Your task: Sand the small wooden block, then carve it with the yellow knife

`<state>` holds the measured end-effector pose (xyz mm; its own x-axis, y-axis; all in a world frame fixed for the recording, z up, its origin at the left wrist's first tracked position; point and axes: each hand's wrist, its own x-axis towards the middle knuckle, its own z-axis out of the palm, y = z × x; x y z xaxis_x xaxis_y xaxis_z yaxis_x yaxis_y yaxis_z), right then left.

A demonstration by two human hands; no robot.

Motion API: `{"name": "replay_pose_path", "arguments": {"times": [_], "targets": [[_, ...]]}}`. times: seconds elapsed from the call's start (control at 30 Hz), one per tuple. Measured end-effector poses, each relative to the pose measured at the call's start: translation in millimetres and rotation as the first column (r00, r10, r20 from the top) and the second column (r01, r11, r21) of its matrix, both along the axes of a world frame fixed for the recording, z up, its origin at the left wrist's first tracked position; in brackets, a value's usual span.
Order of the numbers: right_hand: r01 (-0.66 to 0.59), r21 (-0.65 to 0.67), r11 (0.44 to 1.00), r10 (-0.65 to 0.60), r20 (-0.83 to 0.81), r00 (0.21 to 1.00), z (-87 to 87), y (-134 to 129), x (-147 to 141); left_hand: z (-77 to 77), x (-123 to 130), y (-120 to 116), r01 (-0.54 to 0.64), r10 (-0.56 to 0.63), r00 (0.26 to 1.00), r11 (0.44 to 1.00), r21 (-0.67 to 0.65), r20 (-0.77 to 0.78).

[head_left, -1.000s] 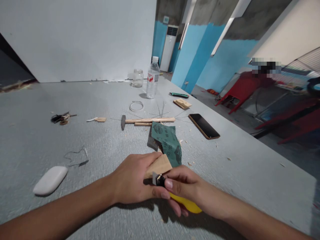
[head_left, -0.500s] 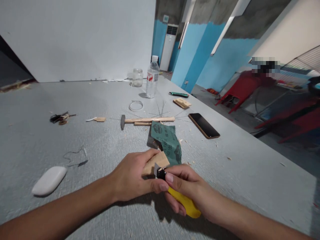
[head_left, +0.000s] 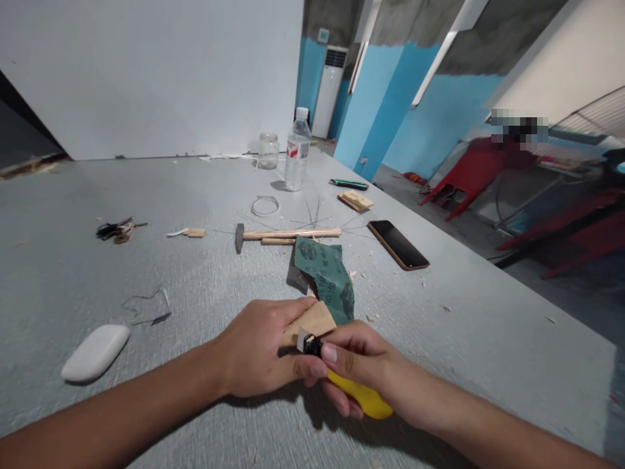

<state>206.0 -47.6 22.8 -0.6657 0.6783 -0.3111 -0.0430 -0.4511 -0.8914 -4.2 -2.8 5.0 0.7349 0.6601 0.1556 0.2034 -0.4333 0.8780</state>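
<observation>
Your left hand (head_left: 261, 355) grips the wood (head_left: 312, 320), right hand (head_left: 359, 361) grasps the knife (head_left: 342, 381); keep cuts shallow, thumb clear.

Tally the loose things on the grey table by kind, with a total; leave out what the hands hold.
Hammer: 1
Phone: 1
Plastic bottle: 1
Glass jar: 1
Sandpaper sheet: 1
White case: 1
Wire ring: 1
Green pen: 1
Total: 8
</observation>
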Motion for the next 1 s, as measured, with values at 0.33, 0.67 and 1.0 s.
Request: {"name": "replay_pose_path", "arguments": {"times": [0.33, 0.67, 1.0], "targets": [[-0.022, -0.091, 0.996, 0.019, -0.031, 0.999, -1.7, -1.6, 0.7, -1.7, -1.8, -0.3, -0.033, 0.033, 0.999, 0.999, -0.01, -0.03], [-0.105, -0.156, 0.982, 0.093, -0.082, 0.992, -5.8, 0.1, 3.4, -3.4, -0.4, 0.8, -0.014, 0.017, 0.999, 0.997, 0.073, -0.041], [-0.021, -0.056, 0.998, 0.018, -0.045, 0.999, -6.1, -1.4, 1.5, 0.7, -1.7, -0.8, 0.022, -0.022, 1.0, 1.0, 0.0, -0.017]]}}
